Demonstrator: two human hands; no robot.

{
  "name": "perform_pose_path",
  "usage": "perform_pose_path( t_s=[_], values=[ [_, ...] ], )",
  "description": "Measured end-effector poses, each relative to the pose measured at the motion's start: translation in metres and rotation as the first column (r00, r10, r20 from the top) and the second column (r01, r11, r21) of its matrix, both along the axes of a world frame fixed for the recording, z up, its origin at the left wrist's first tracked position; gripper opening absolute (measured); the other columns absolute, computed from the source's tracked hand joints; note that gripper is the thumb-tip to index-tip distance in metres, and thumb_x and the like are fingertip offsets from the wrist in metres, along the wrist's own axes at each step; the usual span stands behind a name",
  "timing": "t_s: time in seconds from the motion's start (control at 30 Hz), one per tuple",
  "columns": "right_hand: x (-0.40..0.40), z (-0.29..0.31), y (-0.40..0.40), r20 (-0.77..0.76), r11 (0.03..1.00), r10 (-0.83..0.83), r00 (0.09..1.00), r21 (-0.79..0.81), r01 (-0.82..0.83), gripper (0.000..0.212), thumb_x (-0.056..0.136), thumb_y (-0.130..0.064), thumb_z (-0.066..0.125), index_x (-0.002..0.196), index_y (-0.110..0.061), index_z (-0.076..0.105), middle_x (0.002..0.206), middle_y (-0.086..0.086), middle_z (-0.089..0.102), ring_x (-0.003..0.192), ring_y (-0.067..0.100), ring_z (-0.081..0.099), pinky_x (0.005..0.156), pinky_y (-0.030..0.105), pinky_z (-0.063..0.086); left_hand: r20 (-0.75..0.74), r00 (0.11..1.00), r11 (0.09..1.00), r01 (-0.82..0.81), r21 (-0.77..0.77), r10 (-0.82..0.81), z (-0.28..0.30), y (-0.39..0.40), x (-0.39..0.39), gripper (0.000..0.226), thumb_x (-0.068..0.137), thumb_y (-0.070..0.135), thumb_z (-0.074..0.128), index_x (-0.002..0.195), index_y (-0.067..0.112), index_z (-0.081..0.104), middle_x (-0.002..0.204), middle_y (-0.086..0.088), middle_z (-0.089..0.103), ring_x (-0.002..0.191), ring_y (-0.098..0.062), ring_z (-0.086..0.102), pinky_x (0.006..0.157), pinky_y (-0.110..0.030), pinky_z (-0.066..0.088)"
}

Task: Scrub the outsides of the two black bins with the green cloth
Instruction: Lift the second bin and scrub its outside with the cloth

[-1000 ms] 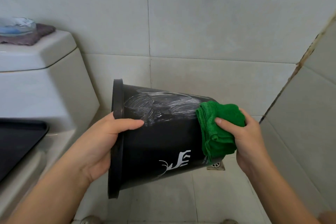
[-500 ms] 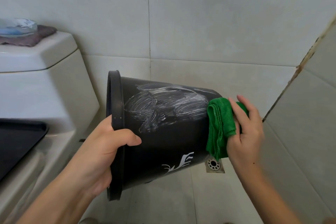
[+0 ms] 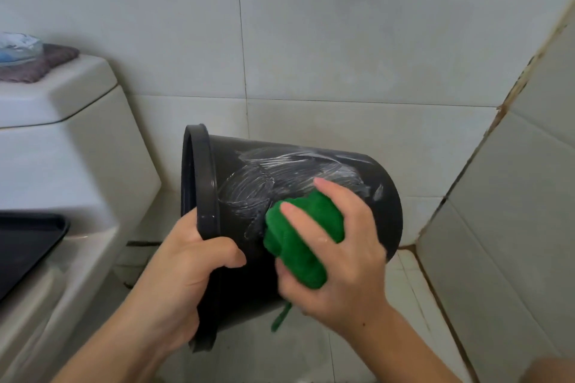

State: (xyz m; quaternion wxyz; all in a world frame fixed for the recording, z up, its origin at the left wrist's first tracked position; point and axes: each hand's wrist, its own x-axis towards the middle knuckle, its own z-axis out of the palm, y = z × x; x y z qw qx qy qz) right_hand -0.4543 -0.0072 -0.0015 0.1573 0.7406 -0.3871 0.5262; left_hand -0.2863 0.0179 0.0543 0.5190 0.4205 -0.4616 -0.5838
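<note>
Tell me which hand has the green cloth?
The right hand. It grips the green cloth against the side of the bin. The left hand only holds the bin's rim.

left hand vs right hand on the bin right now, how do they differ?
The left hand grips the rim of the black bin, thumb curled over the outside wall; the right hand grips the bunched green cloth and presses it on the bin's side. The left hand sits at the open end, the right mid-wall, below the white soapy streaks. Both bear on the same tipped bin.
</note>
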Motion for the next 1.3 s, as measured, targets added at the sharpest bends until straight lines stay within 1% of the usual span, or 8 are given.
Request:
perform_pose_path(
  t_s=[0.27, 0.47, 0.6, 0.77, 0.9, 1.03, 1.17, 1.3],
  values=[
    [-0.065, 0.005, -0.041, 0.457, 0.906, -0.357, 0.815, 0.380, 0.184, 0.056, 0.075, -0.043, 0.052, 0.122, -0.014, 0.065, 0.133, 0.007, 0.050, 0.116, 0.019, 0.052, 0.090, -0.004, 0.026, -0.010, 0.999, 0.999, -0.034, -0.030, 0.034, 0.008, 0.002, 0.010, 0.046, 0.035, 0.013, 0.065, 0.080, 0.003, 0.065, 0.083, -0.020, 0.062, 0.071, -0.036, 0.060, 0.060, -0.040, 0.053],
    [-0.009, 0.010, -0.011, 0.210, 0.991, -0.086, 0.974, 0.120, 0.061, 0.046, 0.071, -0.028, 0.065, 0.116, -0.016, 0.068, 0.125, 0.020, 0.056, 0.113, 0.031, 0.056, 0.100, 0.029, 0.043, 0.016, 1.000, 0.999, -0.004, -0.043, 0.005, 0.001, 0.001, -0.015, 0.037, 0.035, 0.004, 0.061, 0.072, 0.010, 0.066, 0.072, -0.012, 0.061, 0.063, -0.024, 0.057, 0.051, -0.029, 0.050],
    [0.002, 0.006, -0.002, 0.074, 1.000, 0.023, 0.997, -0.006, -0.023, 0.043, 0.074, -0.025, 0.067, 0.117, -0.019, 0.062, 0.123, 0.018, 0.055, 0.114, 0.033, 0.057, 0.100, 0.033, 0.045, -0.006, 1.000, 0.997, -0.016, -0.077, 0.015, 0.001, 0.003, -0.024, 0.036, 0.049, -0.006, 0.050, 0.062, 0.021, 0.070, 0.060, -0.004, 0.061, 0.055, -0.012, 0.059, 0.049, -0.021, 0.050],
    [-0.027, -0.003, -0.022, 0.321, 0.981, -0.100, 0.942, 0.189, 0.040, 0.042, 0.076, -0.024, 0.063, 0.117, -0.015, 0.068, 0.129, 0.015, 0.053, 0.116, 0.027, 0.054, 0.095, 0.042, 0.049, 0.037, 0.999, 0.991, 0.037, -0.131, -0.033, -0.004, 0.003, -0.016, 0.032, 0.060, 0.017, 0.072, 0.092, 0.022, 0.075, 0.094, -0.008, 0.077, 0.085, -0.024, 0.074, 0.068, -0.031, 0.059],
    [0.010, -0.004, -0.002, 0.196, 0.996, 0.067, 0.978, 0.044, -0.077, 0.037, 0.082, -0.020, 0.060, 0.118, -0.013, 0.062, 0.126, 0.018, 0.053, 0.117, 0.033, 0.054, 0.100, 0.039, 0.045, 0.060, 0.998, 0.989, -0.009, -0.148, 0.018, -0.006, 0.001, -0.023, 0.030, 0.065, 0.044, 0.068, 0.090, 0.031, 0.075, 0.092, -0.002, 0.077, 0.088, -0.019, 0.073, 0.076, -0.036, 0.059],
    [0.005, -0.002, -0.005, 0.041, 0.984, 0.176, 0.984, 0.027, -0.177, 0.036, 0.087, -0.021, 0.059, 0.121, -0.012, 0.061, 0.129, 0.013, 0.049, 0.118, 0.031, 0.053, 0.102, 0.041, 0.045, 0.072, 0.996, 0.992, -0.041, -0.118, 0.050, -0.009, 0.000, -0.026, 0.012, 0.073, 0.044, 0.067, 0.081, 0.039, 0.074, 0.084, 0.004, 0.076, 0.082, -0.012, 0.072, 0.074, -0.038, 0.056],
    [-0.021, -0.001, -0.024, 0.278, 0.970, 0.003, 0.961, 0.234, -0.071, 0.039, 0.080, -0.023, 0.062, 0.115, -0.008, 0.070, 0.127, 0.012, 0.053, 0.118, 0.025, 0.053, 0.097, 0.045, 0.047, 0.160, 0.987, 0.984, 0.044, -0.170, -0.017, -0.009, 0.006, -0.028, 0.030, 0.075, 0.047, 0.062, 0.104, 0.042, 0.071, 0.103, 0.012, 0.076, 0.101, -0.005, 0.070, 0.084, -0.024, 0.056],
    [0.006, -0.003, -0.007, 0.216, 0.984, 0.086, 0.973, 0.136, -0.117, 0.037, 0.077, -0.019, 0.063, 0.112, -0.010, 0.070, 0.123, 0.017, 0.054, 0.113, 0.032, 0.055, 0.095, 0.043, 0.047, 0.070, 0.996, 0.991, -0.041, -0.124, 0.050, -0.014, 0.006, -0.031, 0.018, 0.080, 0.044, 0.063, 0.092, 0.038, 0.076, 0.095, 0.005, 0.078, 0.093, -0.008, 0.073, 0.079, -0.023, 0.057]
  ],
)
